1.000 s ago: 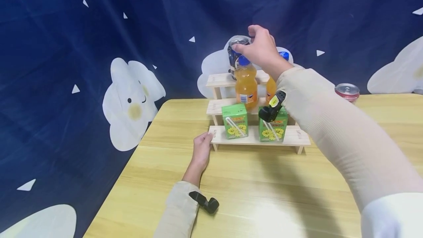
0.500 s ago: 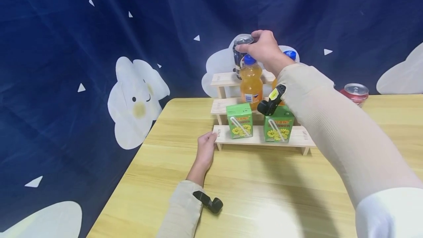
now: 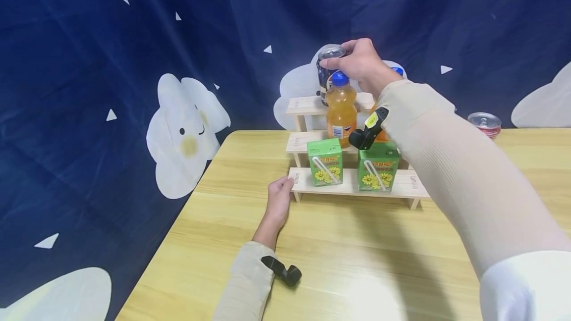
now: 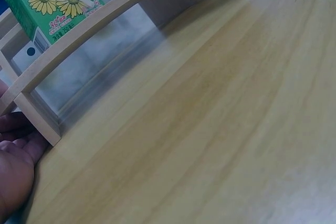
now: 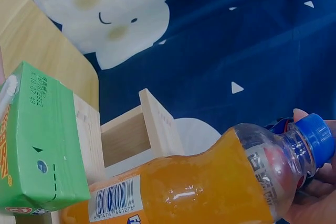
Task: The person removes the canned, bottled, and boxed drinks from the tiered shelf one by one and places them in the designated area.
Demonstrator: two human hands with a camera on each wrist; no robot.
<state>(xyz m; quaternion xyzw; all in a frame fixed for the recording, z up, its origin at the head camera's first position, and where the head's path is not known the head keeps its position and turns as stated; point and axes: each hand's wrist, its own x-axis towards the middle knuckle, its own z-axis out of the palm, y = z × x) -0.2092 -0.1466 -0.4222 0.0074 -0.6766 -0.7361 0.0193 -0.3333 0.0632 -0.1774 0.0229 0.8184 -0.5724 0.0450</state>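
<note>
My right hand [image 3: 363, 63] is clamped on a dark drink can [image 3: 324, 80], thumb on the near side and fingers on the far side of its silver top. The can is upright at the top board of a three-tier wooden shelf [image 3: 350, 182], at the shelf's eleven o'clock; I can't tell whether it bears on the board. Just in front, at the can's five o'clock, a blue-capped orange drink bottle [image 3: 341, 110] stands on the middle tier, with a second orange bottle [image 3: 382, 136] at its three o'clock, partly behind my wrist.

My left hand [image 3: 278, 199] pinches the bottom board's end at eight o'clock, fingers curled underneath. That board carries a flower-printed green drink carton [image 3: 325, 162], with a matching carton [image 3: 378, 168] at its three o'clock. A red can [image 3: 485, 124] sits at the shelf's three o'clock, partly hidden by my sleeve [image 3: 450, 162].
</note>
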